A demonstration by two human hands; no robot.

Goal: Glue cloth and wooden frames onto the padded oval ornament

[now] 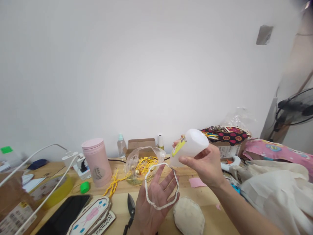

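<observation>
My right hand (206,163) is wrapped round a white plastic bottle (189,147) with a yellow label, tilted bottom-up over my other palm. Its lower end is close to the rim of a thin white ring-shaped frame (146,189); whether they touch I cannot tell. That frame lies across my left hand (158,192), which is palm up with the fingers stretched out. Beside my left hand on the table is a round cream fabric piece (189,215). A black folding knife (131,205) lies by my left wrist.
Painted wooden plaques (90,215), a black phone (63,215), a tape roll (53,191), a green cap (84,187) and a pink tumbler (97,163) are on the left. A plastic bag of yellow cords (146,163) sits behind my hands. Cream cloth (278,192) is heaped right.
</observation>
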